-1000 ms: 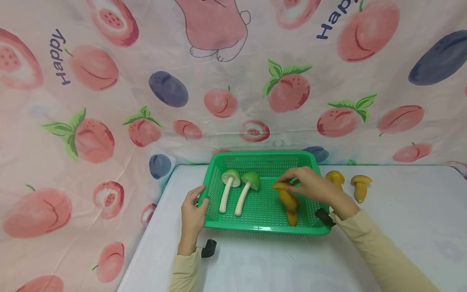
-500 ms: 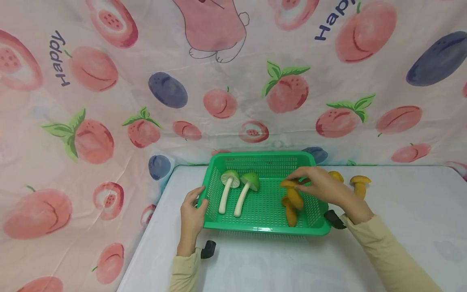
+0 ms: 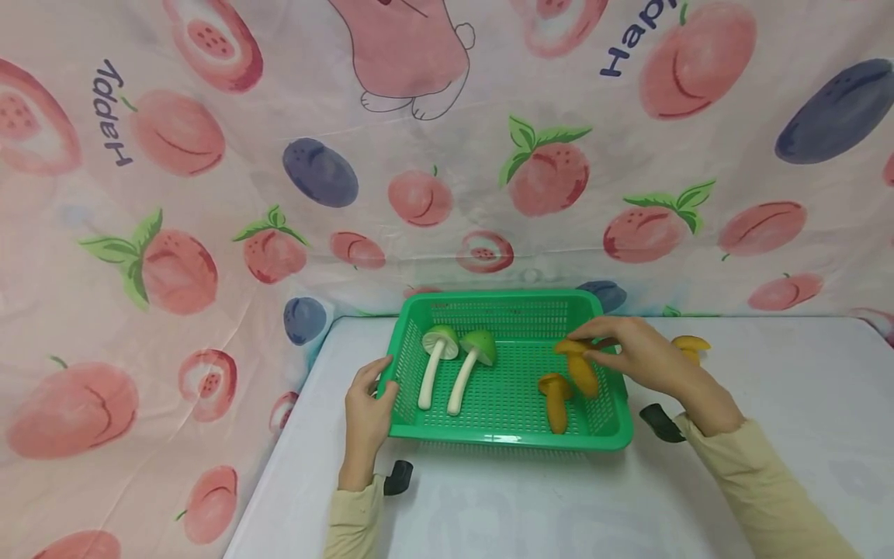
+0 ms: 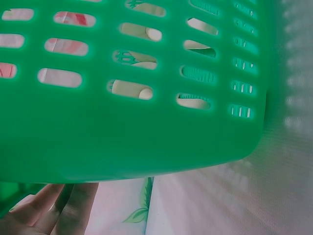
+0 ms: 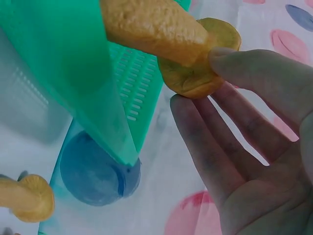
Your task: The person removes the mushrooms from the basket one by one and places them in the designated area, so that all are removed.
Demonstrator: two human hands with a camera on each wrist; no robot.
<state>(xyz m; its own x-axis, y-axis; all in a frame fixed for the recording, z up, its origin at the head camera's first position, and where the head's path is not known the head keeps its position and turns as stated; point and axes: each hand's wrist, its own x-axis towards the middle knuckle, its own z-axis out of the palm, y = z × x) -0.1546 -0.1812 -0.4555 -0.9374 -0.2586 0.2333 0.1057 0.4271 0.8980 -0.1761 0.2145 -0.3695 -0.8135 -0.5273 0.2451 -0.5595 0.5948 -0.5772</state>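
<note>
Right grip is clamped on the cap of a yellow mushroom at the right end of the green basket, whose left rim is held by the left grip; placing seems under way, with gentle lowering beside a second yellow mushroom, then release, called for.

The head view looks down and forward. Close to the basket, the left wrist view shares its near left corner, the right its far right.
</note>
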